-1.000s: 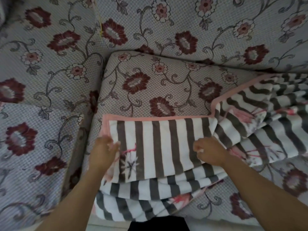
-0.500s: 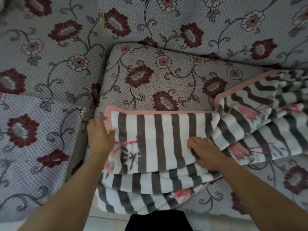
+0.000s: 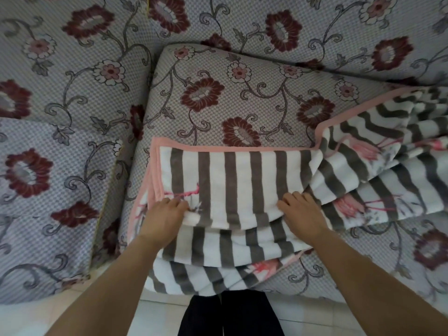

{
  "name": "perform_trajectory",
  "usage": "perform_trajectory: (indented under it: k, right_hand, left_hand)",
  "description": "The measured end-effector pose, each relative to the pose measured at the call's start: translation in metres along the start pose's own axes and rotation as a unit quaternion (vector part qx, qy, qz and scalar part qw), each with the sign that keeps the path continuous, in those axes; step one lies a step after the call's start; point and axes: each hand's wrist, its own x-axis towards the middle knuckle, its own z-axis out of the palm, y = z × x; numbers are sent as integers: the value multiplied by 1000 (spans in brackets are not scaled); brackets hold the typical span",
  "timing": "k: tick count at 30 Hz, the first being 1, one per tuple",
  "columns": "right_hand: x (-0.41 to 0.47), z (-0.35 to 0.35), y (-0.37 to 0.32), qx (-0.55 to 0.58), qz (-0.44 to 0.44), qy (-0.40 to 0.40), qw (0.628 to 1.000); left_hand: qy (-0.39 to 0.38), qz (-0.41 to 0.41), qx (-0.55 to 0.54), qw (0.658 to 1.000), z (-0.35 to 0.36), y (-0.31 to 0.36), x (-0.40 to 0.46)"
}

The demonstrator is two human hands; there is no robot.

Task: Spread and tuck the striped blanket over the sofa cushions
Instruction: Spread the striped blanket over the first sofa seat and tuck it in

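Both hands pinch a fold of the one striped blanket [image 3: 232,187] lying on the seat cushion [image 3: 218,93]: left hand [image 3: 164,217] fingers closed on it, right hand [image 3: 300,214] likewise. Best pull evenly toward the cushion's back, ahead of the fingers, keeping the pink edge straight. Two hands, one blanket.

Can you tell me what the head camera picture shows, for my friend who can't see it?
Two bare hands, left hand and right hand, grip a folded grey-and-white striped blanket with pink trim, lying on a flowery sofa cushion.
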Motion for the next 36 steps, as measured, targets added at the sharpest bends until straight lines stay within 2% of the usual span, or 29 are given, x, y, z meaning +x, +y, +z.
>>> perform_trajectory:
  k: [2, 6, 10, 13, 16, 21, 23, 28, 30, 32, 35, 36]
  right_hand:
    - [5, -14, 0, 60, 47, 29, 997]
    - [18, -60, 8, 210, 107, 100, 967]
    - [36, -108, 26, 206, 123, 155, 958]
    - [48, -141, 36, 177, 112, 207, 955]
    - [55, -166, 43, 190, 119, 210, 952]
    - [66, -187, 59, 176, 104, 241, 949]
    - [70, -193, 67, 178, 101, 248, 947]
    - [90, -208, 82, 178, 100, 267, 942]
    - [100, -213, 88, 187, 94, 268, 941]
    - [108, -217, 95, 187, 87, 269, 941]
    - [115, -221, 109, 173, 94, 276, 941]
    - [118, -222, 114, 166, 96, 276, 942]
  left_hand:
    - [41, -28, -23, 998, -23, -13, 2]
    - [131, -122, -108, 978, -69, -45, 8]
    - [177, -127, -113, 969, -105, -62, 17]
    - [189, -171, -189, 948, -130, -63, 30]
    - [211, -205, -309, 904, -150, -58, 40]
    - [225, -296, -506, 778, -177, -44, 49]
    - [237, -305, -540, 748, -182, -47, 54]
    - [274, -285, -490, 777, -192, -60, 68]
    - [290, -280, -482, 778, -199, -62, 74]
    - [292, -283, -514, 755, -207, -62, 79]
    - [276, -305, -582, 702, -217, -65, 88]
    - [275, -308, -582, 700, -216, -68, 92]
